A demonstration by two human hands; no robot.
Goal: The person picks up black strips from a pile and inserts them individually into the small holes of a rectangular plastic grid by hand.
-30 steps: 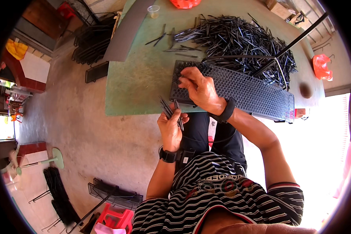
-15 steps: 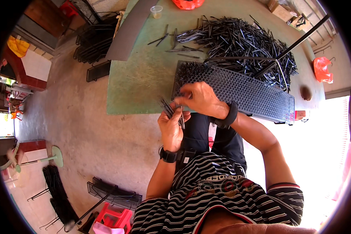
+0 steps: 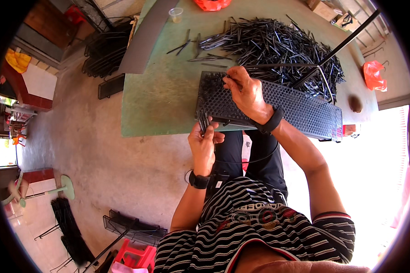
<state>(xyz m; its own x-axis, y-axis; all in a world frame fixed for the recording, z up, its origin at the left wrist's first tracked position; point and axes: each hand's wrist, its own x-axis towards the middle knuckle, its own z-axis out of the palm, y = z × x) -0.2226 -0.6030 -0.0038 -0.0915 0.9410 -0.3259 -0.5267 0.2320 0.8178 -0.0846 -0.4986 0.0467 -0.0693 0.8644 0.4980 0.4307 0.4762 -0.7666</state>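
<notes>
A small bundle of thin black strips [image 3: 202, 119] stands up out of my left hand [image 3: 204, 143], whose fingers are wrapped round it just off the table's front edge. My right hand [image 3: 248, 93] is over the black perforated rack [image 3: 287, 102], thumb and fingertips pinched together close to its far left part. What the pinch holds is too small and dark to make out. The rack has rows of round holes, and short dark ends fill the holes at its far left end. Behind it lies a big heap of loose black strips [image 3: 282, 45].
On the green table [image 3: 155, 100] are a few scattered strips [image 3: 209, 58], a clear plastic cup [image 3: 176, 14], a grey board [image 3: 146, 41] and a red bag [image 3: 212, 3]. A black metal rod [image 3: 346, 38] slants over the heap. A red stool [image 3: 134, 255] stands behind me at left.
My right hand has gone from beside the bundle in my left hand up and away to the rack's far left part. My left hand keeps the strips, now held more upright.
</notes>
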